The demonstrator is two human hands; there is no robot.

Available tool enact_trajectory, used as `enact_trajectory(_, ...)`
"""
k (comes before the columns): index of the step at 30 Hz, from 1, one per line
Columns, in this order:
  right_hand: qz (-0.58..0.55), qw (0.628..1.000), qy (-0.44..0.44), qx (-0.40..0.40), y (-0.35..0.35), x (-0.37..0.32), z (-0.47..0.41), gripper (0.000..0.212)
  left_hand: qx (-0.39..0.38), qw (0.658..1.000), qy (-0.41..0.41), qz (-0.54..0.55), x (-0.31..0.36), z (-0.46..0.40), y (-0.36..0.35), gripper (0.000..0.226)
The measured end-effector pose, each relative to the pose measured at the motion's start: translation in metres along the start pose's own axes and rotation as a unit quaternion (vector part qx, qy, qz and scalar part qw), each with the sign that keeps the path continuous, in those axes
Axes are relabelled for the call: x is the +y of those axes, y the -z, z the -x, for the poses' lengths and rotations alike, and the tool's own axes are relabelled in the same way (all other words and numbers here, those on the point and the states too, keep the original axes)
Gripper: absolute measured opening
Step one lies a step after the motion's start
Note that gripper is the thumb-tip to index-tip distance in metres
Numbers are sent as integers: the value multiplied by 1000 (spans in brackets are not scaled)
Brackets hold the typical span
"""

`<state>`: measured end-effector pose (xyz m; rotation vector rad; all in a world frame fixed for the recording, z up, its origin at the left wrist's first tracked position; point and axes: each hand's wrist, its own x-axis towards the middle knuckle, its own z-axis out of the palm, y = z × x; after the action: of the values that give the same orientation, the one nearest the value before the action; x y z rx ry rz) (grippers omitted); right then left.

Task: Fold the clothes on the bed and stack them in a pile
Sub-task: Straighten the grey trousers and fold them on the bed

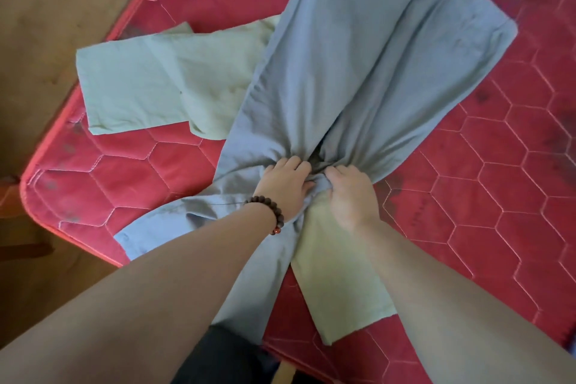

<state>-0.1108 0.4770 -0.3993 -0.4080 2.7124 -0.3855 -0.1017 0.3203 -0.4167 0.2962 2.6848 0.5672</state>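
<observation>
Nearest the camera, two bare forearms reached up from 6 o'clock over the red quilted mattress (pixel 467 196). At 9 o'clock a pale green garment (pixel 140 90) lay roughly flat near the mattress edge, its inner end tucked under the blue-grey garment (pixel 358 56), which spread from the centre toward 1 o'clock. Neither piece showed a finished fold, and no stack was visible, so the task was judged to be at an early stage (both garments left to fold and pile). The left hand (pixel 285 185), with a beaded bracelet (pixel 269 212) at the wrist, had its fingers curled into bunched blue-grey cloth at the centre of the frame. Just beside it, the right hand (pixel 350 193) was likewise closed tightly on the same gathered cloth, thumb and fingers pinching a fold. Below the right hand a pale green strip (pixel 339 284) ran toward 6 o'clock; whether it belonged to the 9 o'clock garment could not be told.
</observation>
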Motion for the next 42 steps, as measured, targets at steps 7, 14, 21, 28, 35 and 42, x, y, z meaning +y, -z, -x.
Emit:
enact_trajectory(7, -35, 998, -23, -54, -37, -47, 73, 20, -92, 995, 40, -19, -6, 86, -16, 24)
enact_trajectory(14, -81, 978, 14, -190, -76, -84, 154, 31, -158, 983, 86, -34, -9, 182, -29, 27)
enact_trajectory(21, -190, 978, 21, -79, -35, -30, 137, 37, 26, 995, 98, 14, 28, 130, 2, 65)
enact_trajectory(28, -97, 983, -144, 61, 25, 82, 57, 49, 71, 997, -23, 6, 81, -30, 25, 80)
enact_trajectory(35, -34, 970, -226, 82, 64, 173, 8, 65, 31, 994, -76, -70, 108, -139, 17, 91)
enact_trajectory(42, -188, 877, -429, 108, 64, 239, -26, 79, 43, 986, -74, -144, 88, -163, -30, 90)
